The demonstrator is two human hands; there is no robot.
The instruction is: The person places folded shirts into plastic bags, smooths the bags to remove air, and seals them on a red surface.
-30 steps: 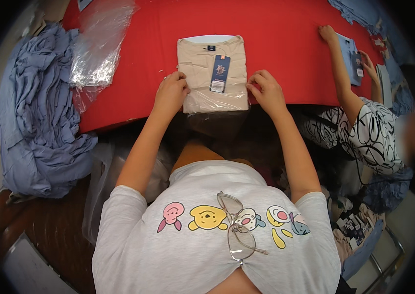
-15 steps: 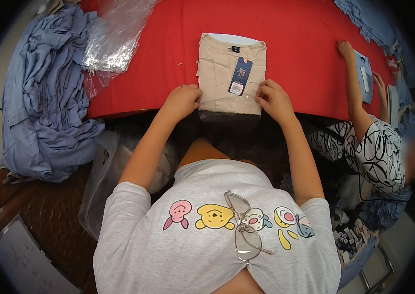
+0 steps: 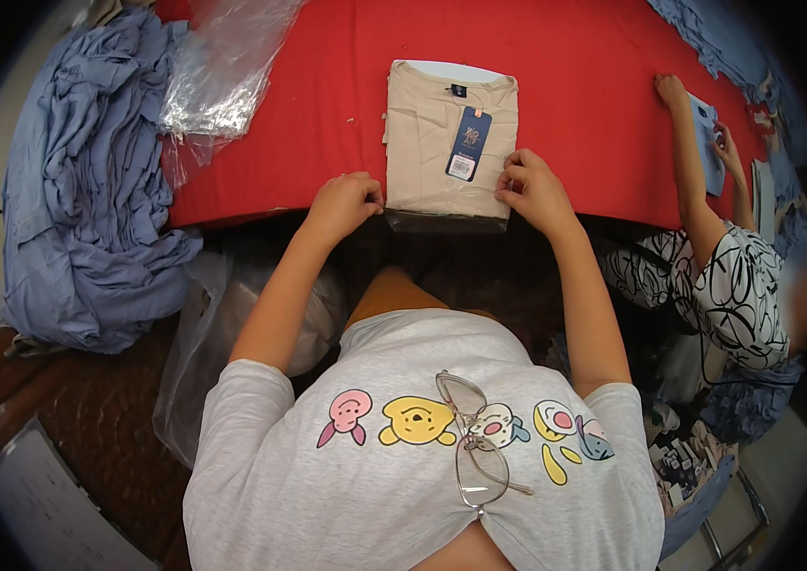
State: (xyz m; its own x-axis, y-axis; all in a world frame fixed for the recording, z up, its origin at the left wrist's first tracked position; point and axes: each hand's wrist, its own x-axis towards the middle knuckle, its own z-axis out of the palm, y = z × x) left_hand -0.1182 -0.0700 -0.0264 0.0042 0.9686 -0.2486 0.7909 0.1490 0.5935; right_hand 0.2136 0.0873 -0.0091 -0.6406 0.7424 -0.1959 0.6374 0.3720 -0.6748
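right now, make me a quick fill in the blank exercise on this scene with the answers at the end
The folded beige garment lies between the left hand and the right hand, on a ____-topped table.
The hang tag on the garment is dark ____.
The big crumpled heap of blue cloth is on the picture's ____ side.
The co-worker's sleeve is patterned in black and ____.

Missing words: red; blue; left; white.
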